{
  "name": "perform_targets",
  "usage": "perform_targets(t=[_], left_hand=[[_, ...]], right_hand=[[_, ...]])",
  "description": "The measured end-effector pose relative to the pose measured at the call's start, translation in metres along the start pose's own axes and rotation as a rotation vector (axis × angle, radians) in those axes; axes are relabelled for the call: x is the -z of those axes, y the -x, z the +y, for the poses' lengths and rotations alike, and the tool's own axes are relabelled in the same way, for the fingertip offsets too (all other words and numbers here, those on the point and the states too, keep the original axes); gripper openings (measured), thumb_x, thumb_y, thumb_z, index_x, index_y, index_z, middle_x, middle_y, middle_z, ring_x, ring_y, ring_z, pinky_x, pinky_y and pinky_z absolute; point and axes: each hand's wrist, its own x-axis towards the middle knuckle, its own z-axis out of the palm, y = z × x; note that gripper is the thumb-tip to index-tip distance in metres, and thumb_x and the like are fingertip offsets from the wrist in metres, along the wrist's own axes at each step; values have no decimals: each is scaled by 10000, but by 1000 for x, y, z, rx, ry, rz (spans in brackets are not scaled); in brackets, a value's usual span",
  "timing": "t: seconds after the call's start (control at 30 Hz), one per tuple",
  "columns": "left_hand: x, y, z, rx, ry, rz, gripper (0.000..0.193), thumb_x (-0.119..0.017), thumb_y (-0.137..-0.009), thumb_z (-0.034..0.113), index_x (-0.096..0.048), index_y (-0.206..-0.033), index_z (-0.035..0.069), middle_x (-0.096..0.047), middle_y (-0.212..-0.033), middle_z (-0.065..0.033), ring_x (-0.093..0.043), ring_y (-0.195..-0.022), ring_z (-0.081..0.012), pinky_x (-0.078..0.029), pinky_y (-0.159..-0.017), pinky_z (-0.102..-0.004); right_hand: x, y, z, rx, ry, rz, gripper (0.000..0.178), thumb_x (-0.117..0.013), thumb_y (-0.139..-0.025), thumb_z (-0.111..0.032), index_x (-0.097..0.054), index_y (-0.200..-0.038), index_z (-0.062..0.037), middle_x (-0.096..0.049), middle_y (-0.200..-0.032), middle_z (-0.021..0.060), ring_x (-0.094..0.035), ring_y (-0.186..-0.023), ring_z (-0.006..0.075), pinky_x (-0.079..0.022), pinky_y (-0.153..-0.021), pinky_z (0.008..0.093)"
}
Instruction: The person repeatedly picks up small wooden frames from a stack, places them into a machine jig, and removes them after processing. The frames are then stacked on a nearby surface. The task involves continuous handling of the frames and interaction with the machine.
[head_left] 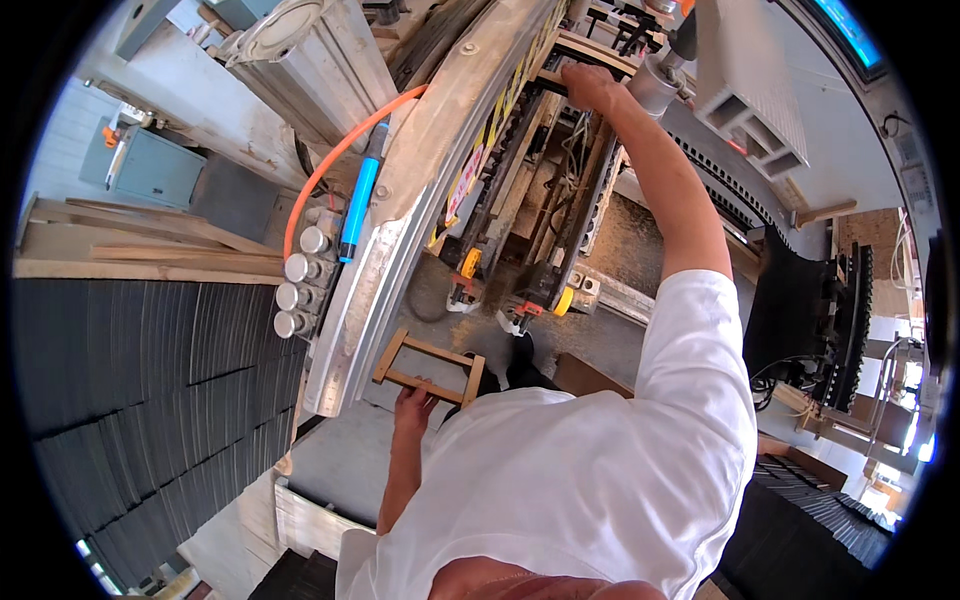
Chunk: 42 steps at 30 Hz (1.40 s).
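Observation:
My left hand is closed on the lower rail of a small light-brown wooden frame, held low in front of my body beside the machine's metal rail. The frame is a rectangle with an open middle, and its two short end pieces stick out past the long rails. Stretched far forward, my right hand has its fingers curled down at the far end of the machine, by a dark bar with a pale wooden edge. What those fingers grip is hidden.
A blue cylinder and an orange hose run along the machine's left beam. Stacked dark strips fill the left side. A metal profile hangs at the upper right. A black cable chain stands farther right.

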Motion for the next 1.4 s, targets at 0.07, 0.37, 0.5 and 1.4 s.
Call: perform_targets(t=[0.07,0.37,0.5,1.4], left_hand=[[4,-4,-1,21,1,18,410,-617,-872,120,-451,-1238,41,-572,-1127,-98,-543,-1072,-227,-454,-924,-444],[0,-21,18,32,-103,-18,391,-623,-872,143,-473,-1221,53,-581,-1120,-81,-559,-1052,-215,-453,-909,-430],[5,-30,30,36,-200,-56,397,-616,-876,146,-471,-1235,57,-586,-1129,-69,-560,-1055,-212,-449,-907,-431],[-30,28,-22,-54,-350,165,416,-637,-862,143,-484,-1224,6,-566,-1105,-92,-561,-1036,-225,-471,-905,-414]], right_hand=[[-7,-2,3,19,16,43,199,-584,-761,-37,-646,-950,-38,-647,-1009,152,-626,-962,323,-528,-755,414],[-14,-4,0,0,56,104,221,-601,-770,-42,-659,-970,-119,-661,-989,109,-632,-947,305,-523,-760,423],[-26,-11,4,-49,-15,226,225,-599,-719,-35,-656,-925,-104,-661,-877,130,-634,-898,324,-518,-719,443],[-151,-104,-58,159,-581,961,361,-523,-895,-157,-559,-1252,-117,-598,-1213,88,-558,-1110,355,-338,-952,632]])
